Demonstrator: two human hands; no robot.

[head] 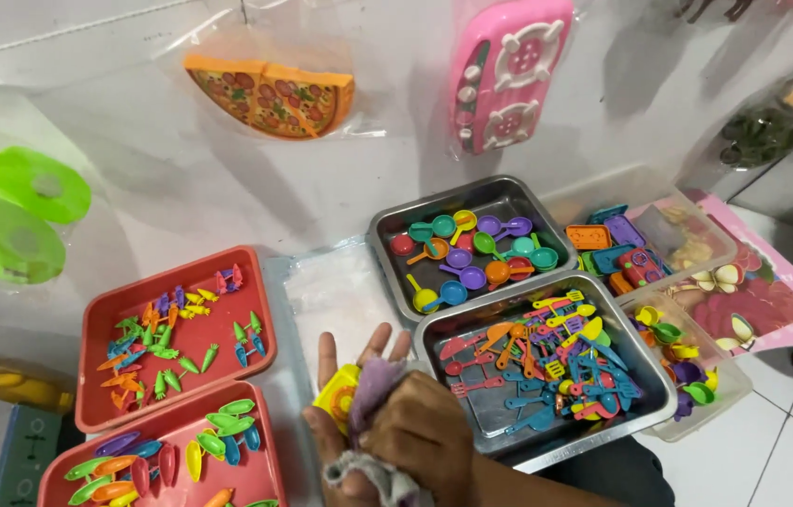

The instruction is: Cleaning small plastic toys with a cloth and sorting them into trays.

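Head view of a toy-sorting surface (171,178). At the near edge, the left hand (345,376) lies palm up, its fingers (326,349) spread wide, supporting a small yellow toy piece (338,394). The right hand (420,432) has its fingers curled tight around a purple-grey cloth (370,385), pressed against the yellow piece. Just right of the hands stands a steel tray of toy utensils (472,413); behind it, a steel tray of toy pans (387,225). Two red trays (96,324) of toy vegetables sit toward the left edge. Judgement: the wiping goes best with the piece kept flat on the palm and the cloth stroked over each face in turn.
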